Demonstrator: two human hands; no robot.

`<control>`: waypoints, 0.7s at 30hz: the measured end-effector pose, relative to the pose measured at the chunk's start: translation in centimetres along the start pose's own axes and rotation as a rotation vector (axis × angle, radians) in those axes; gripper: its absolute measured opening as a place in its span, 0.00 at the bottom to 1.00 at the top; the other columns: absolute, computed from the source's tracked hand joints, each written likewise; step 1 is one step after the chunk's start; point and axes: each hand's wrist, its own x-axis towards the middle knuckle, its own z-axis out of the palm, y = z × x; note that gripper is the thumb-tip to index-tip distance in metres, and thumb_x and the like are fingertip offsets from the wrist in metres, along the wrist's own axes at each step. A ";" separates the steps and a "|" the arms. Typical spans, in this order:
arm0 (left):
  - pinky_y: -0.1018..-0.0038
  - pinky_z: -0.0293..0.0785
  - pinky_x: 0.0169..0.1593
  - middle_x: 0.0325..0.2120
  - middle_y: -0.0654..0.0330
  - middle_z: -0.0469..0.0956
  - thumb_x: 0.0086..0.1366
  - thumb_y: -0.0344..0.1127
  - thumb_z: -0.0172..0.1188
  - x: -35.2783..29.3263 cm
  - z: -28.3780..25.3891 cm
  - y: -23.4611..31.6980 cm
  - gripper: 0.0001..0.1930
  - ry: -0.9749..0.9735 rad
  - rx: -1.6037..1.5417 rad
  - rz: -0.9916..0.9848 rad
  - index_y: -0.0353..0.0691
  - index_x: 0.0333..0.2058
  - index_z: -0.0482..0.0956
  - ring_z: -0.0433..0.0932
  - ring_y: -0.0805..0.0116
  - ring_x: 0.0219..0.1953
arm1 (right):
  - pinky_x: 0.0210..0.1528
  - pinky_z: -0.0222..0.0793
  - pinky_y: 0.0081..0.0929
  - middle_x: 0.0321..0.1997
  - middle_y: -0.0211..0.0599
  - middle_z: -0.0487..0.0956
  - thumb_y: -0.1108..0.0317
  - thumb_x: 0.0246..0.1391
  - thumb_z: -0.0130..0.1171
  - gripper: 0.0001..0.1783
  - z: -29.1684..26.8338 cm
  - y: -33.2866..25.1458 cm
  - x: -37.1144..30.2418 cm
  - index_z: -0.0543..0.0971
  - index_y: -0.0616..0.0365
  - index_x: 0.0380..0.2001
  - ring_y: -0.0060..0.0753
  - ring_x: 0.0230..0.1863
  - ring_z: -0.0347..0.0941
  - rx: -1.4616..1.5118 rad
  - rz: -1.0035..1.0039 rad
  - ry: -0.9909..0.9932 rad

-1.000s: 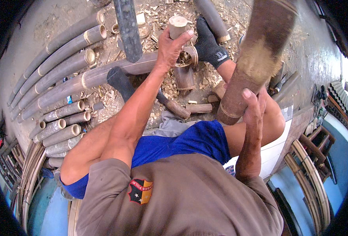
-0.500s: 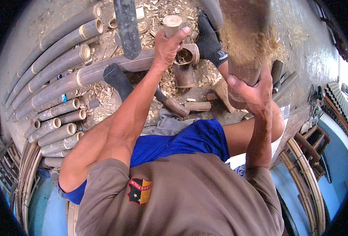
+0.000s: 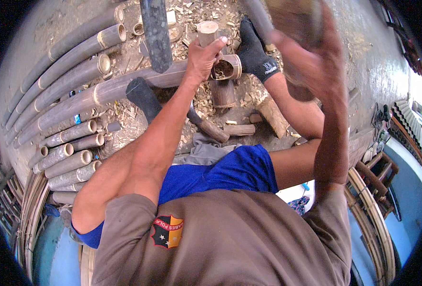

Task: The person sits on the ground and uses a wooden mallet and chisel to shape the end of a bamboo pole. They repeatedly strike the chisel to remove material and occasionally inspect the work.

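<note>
My left hand [image 3: 203, 59] is closed round the thick wooden handle [image 3: 207, 33] of an upright chisel. Its lower end is mostly hidden by my fingers, beside the cut opening [image 3: 223, 70] near the right end of a long bamboo pole [image 3: 120, 87]. Wood chips show inside that opening. Raised on the right, close to the camera and smeared by motion, my right hand [image 3: 318, 66] grips a heavy wooden mallet [image 3: 296, 24]. Below the opening is a short dark bamboo piece [image 3: 223, 94].
My black-socked feet [image 3: 257, 50] flank the work. More long bamboo poles [image 3: 72, 66] curve along the left, above a stack of short bamboo pieces [image 3: 70, 158]. A wooden-handled tool [image 3: 213, 129] and a wood block [image 3: 273, 117] lie among chips. A dark pole [image 3: 155, 38] stands ahead.
My right hand has lifted the mallet upward, nearer the camera, uncovering my right shin and foot. My left hand and the chisel have hardly moved.
</note>
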 end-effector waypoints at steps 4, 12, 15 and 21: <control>0.79 0.68 0.23 0.23 0.68 0.77 0.59 0.40 0.73 -0.6 -0.6 -0.6 0.13 -0.021 0.130 0.006 0.39 0.33 0.80 0.72 0.80 0.21 | 0.46 0.79 0.45 0.44 0.53 0.84 0.52 0.48 0.71 0.45 0.4 -2.4 1.6 0.65 0.44 0.69 0.57 0.44 0.83 -0.768 -0.113 -0.394; 0.78 0.71 0.30 0.27 0.69 0.80 0.58 0.34 0.72 -0.7 -1.4 -1.5 0.10 -0.075 0.094 0.062 0.37 0.36 0.83 0.75 0.80 0.26 | 0.43 0.79 0.48 0.41 0.55 0.83 0.54 0.45 0.72 0.52 2.0 -3.2 -0.7 0.59 0.38 0.73 0.57 0.40 0.83 -0.717 0.019 -0.397; 0.78 0.75 0.37 0.31 0.69 0.81 0.57 0.33 0.72 -1.4 -1.8 -1.3 0.11 -0.132 0.164 0.134 0.37 0.37 0.83 0.78 0.80 0.32 | 0.37 0.80 0.54 0.38 0.55 0.82 0.52 0.46 0.70 0.49 1.6 -0.9 -2.7 0.61 0.42 0.72 0.62 0.37 0.82 -0.714 -0.087 -0.301; 0.75 0.77 0.45 0.36 0.66 0.84 0.57 0.34 0.74 -4.8 -1.3 -2.0 0.14 -0.166 0.229 0.264 0.36 0.40 0.83 0.80 0.77 0.38 | 0.42 0.80 0.52 0.43 0.57 0.80 0.55 0.45 0.72 0.54 1.9 -1.7 -6.4 0.57 0.38 0.74 0.63 0.40 0.81 -0.575 0.025 -0.367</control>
